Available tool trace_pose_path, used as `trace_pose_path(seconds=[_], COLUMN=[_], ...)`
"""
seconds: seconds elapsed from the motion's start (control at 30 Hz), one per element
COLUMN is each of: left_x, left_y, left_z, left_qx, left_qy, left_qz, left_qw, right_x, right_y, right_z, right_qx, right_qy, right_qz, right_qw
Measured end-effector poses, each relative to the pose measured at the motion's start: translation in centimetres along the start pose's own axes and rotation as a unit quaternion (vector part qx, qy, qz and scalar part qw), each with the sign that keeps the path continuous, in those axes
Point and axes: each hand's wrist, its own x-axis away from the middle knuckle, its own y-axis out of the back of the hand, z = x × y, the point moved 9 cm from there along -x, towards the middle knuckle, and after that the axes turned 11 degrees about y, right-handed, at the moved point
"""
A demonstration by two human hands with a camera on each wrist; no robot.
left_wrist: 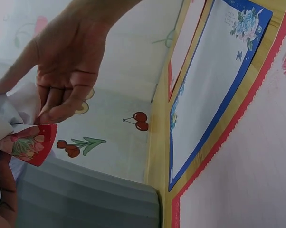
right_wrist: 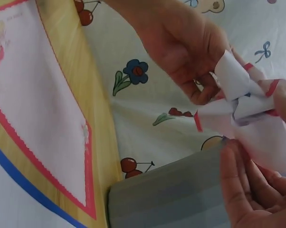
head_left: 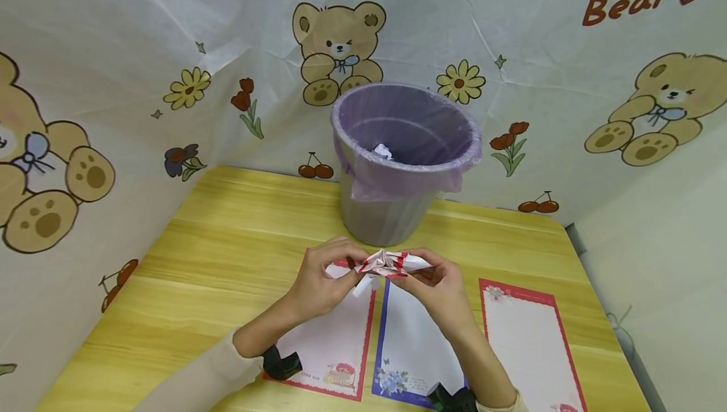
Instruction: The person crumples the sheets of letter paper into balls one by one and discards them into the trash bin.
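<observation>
Between both hands is a crumpled sheet of paper (head_left: pixel 387 263), white with a red border, held up above the table in front of the bin. My left hand (head_left: pixel 325 276) pinches its left side between thumb and fingers, while my right hand (head_left: pixel 436 282) grips the right side. In the right wrist view the paper (right_wrist: pixel 262 128) is bunched into folds with loose corners sticking out. A printed flower corner of the paper (left_wrist: pixel 31 145) shows in the left wrist view. Beneath the hands lie a red-bordered sheet (head_left: pixel 326 349) and a blue-bordered sheet (head_left: pixel 420 342).
A grey bin (head_left: pixel 380 216) with a purple liner (head_left: pixel 397 182) stands at the table's back; a white crumpled piece (head_left: pixel 383 152) lies inside. Another red-bordered sheet (head_left: pixel 531 349) lies at the right on the wooden table (head_left: pixel 227 260). A bear-print cloth (head_left: pixel 255 33) hangs behind.
</observation>
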Motion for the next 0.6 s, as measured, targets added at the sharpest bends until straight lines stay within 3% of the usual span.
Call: trace_pose_path(seconds=[0.1, 0.27, 0.43, 0.6], left_x=[0.0, 0.1, 0.3, 0.3], left_y=[0.0, 0.1, 0.2, 0.0], left_z=[0.3, 0.5, 0.4, 0.3], left_qx=[-0.004, -0.03, -0.049, -0.043], left_qy=[0.005, 0.006, 0.0, 0.002], left_qz=[-0.003, -0.013, -0.023, -0.018], left_qw=[1.0, 0.9994, 0.9985, 0.9989], right_x=[0.1, 0.2, 0.0, 0.2], right_y=[0.3, 0.4, -0.3, -0.8], right_z=[0.2, 0.8, 2.3, 3.9], right_qx=[-0.027, -0.028, -0.015, 0.023], right_qy=[-0.001, 0.022, 0.124, 0.224], right_qz=[-0.038, -0.071, -0.049, -0.045], right_qw=[0.999, 0.997, 0.991, 0.973])
